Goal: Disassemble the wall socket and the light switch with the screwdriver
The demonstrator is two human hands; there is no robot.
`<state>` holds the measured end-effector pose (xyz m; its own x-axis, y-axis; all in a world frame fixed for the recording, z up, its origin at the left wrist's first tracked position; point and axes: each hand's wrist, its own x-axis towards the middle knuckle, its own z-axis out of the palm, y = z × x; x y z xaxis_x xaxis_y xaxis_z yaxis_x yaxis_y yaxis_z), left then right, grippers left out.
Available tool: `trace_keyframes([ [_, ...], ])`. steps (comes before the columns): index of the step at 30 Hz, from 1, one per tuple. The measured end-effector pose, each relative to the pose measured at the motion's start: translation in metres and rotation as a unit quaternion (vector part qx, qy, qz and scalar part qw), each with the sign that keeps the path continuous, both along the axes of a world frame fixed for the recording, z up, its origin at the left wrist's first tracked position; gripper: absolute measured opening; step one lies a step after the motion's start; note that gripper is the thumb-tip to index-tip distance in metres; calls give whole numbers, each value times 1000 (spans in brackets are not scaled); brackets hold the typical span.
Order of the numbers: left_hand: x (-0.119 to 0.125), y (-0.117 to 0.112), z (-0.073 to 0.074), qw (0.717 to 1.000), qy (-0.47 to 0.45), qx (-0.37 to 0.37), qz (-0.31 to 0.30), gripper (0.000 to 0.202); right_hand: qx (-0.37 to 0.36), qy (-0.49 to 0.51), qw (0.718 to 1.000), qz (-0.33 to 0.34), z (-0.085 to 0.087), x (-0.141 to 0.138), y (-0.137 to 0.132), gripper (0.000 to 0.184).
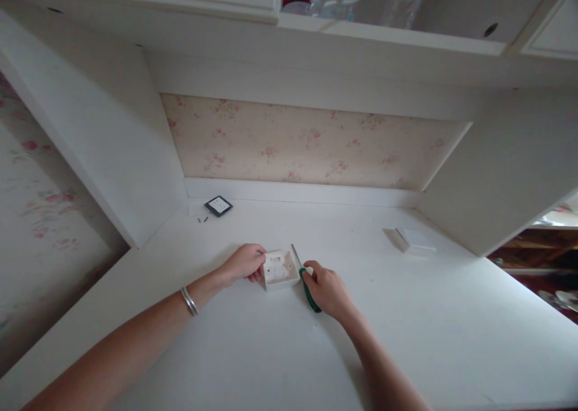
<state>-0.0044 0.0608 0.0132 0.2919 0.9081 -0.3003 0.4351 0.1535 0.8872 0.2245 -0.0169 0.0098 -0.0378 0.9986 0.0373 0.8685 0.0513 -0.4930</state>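
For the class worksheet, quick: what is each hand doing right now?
Left hand: closed on the left edge of the white box.
Right hand: closed around the green screwdriver, beside the box's right side.

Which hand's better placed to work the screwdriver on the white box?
Right. The right hand grips the green screwdriver beside the white box; the left hand holds the box's left edge, likely steadying it.

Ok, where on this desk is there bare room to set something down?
Bare desktop runs along the back between the dark-framed switch plate and the white block on the right. The front right corner is bare too. Crowded: the middle, where the left hand touches the white box and the right hand grips the green screwdriver.
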Motion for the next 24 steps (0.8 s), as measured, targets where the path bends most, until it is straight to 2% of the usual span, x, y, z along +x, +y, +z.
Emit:
trace_keyframes([
  [4, -16, 35, -2, 997, 0, 21, 79, 13, 1, -4, 1000, 4, -3, 0, 0, 29],
  [9, -31, 89, -6, 975, -38, 26, 218, 6, 3, -5, 1000, 2, -5, 0, 0, 28],
  [12, -34, 117, -7, 952, -78, 29, 295, 10, 5, -2, 1000, 4, -6, 1, 1, 28],
  [15, -35, 134, -7, 930, -123, 47, 344, 20, 11, 9, 1000, 4, -6, 3, 2, 31],
  [18, -35, 138, -5, 919, -164, 66, 352, 26, 16, 19, 1000, 4, -6, 4, 2, 35],
  [20, -35, 132, -4, 920, -183, 71, 340, 29, 13, 33, 999, 2, -6, 7, 2, 35],
  [24, -34, 98, -2, 937, -194, 55, 285, 29, 4, 63, 998, -13, -7, 29, 16, 33],
])
